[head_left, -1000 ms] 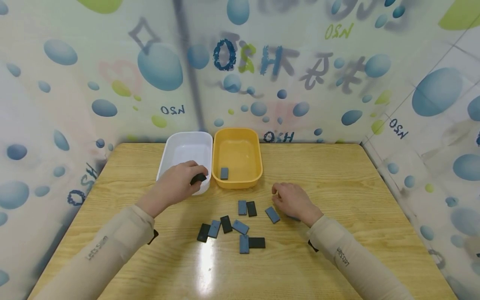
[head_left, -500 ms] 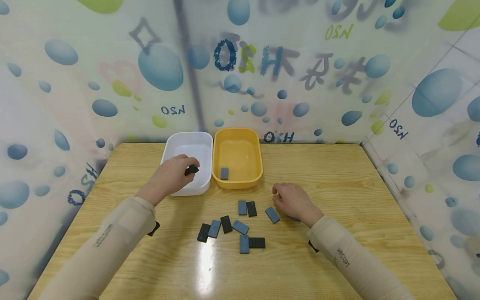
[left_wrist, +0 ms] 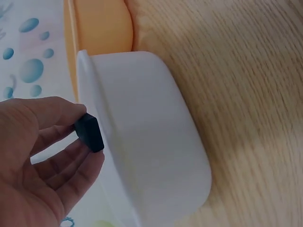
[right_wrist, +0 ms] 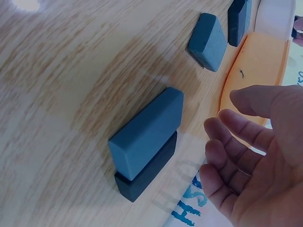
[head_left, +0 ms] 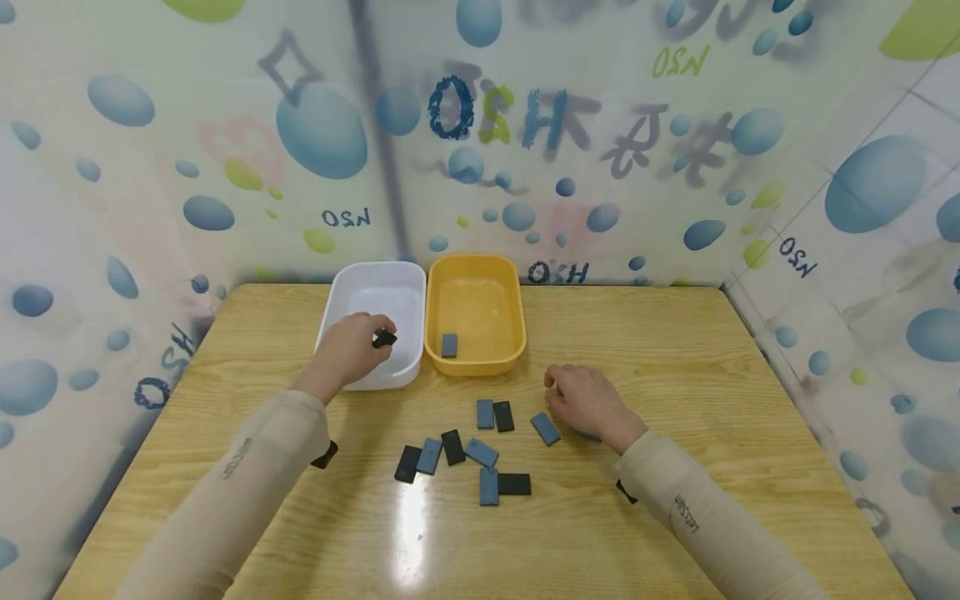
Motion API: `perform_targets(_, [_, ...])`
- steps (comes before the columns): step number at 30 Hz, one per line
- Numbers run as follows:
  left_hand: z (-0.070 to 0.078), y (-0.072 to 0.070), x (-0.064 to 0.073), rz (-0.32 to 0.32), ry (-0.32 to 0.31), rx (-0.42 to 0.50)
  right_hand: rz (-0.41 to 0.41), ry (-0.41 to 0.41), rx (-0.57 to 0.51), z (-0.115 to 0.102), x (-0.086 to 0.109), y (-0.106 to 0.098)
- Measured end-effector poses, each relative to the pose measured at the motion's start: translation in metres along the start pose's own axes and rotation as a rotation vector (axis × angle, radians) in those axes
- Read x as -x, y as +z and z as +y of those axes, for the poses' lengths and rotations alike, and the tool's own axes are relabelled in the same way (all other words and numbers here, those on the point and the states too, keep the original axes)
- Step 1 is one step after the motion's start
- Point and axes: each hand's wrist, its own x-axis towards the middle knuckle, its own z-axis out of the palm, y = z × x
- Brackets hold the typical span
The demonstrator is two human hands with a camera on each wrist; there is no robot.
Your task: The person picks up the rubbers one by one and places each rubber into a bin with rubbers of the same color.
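large blue-and-green OSH lettering (head_left: 495,116), seemingly mirrored H2O, on bubble-print wall covering (head_left: 300,250) at head view's twelve o'clock, similar smaller lettering (head_left: 797,257) at three and nine, right sleeve (head_left: 705,521) between four and five reading Lets, ending blurred, left sleeve (head_left: 243,492) print at eight illegible

White tray (left_wrist: 147,127) blocks low passage; above seems open.

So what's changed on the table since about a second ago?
The left hand has shifted leftward and slightly forward, farther over the white plastic bin, carrying the pinched black block with it. Nothing was let go or newly grasped. The right hand, the yellow plastic bin, the blue-gray block in it and the loose blocks on the wooden table look unchanged.
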Motion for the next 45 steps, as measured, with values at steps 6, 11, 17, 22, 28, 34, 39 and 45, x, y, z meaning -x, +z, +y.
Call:
perform_targets(6, [-0.004,0.011,-0.005,-0.024,-0.09,0.013,0.004,0.002,0.001,0.0,-0.001,0.001])
perform_targets(11, [-0.009,0.02,-0.009,-0.057,-0.163,0.019,0.0,0.002,-0.003,0.002,-0.001,0.001])
perform_targets(17, [-0.008,0.023,-0.012,-0.102,-0.242,0.04,-0.003,0.006,-0.007,0.002,0.0,0.001])
perform_targets(22, [-0.006,0.024,-0.014,-0.123,-0.283,0.061,-0.005,0.007,0.002,0.002,0.0,0.001])
perform_targets(28, [-0.006,0.027,-0.018,-0.135,-0.317,0.08,-0.012,0.017,0.0,0.002,-0.001,0.0])
perform_targets(34, [-0.009,0.03,-0.019,-0.148,-0.342,0.089,-0.006,0.022,-0.011,0.001,-0.001,-0.001])
perform_targets(39, [-0.011,0.031,-0.02,-0.158,-0.346,0.09,-0.006,0.025,-0.021,0.0,-0.002,-0.002])
perform_targets(45, [-0.012,0.033,-0.021,-0.15,-0.355,0.102,-0.014,0.029,-0.012,-0.001,-0.002,-0.002])
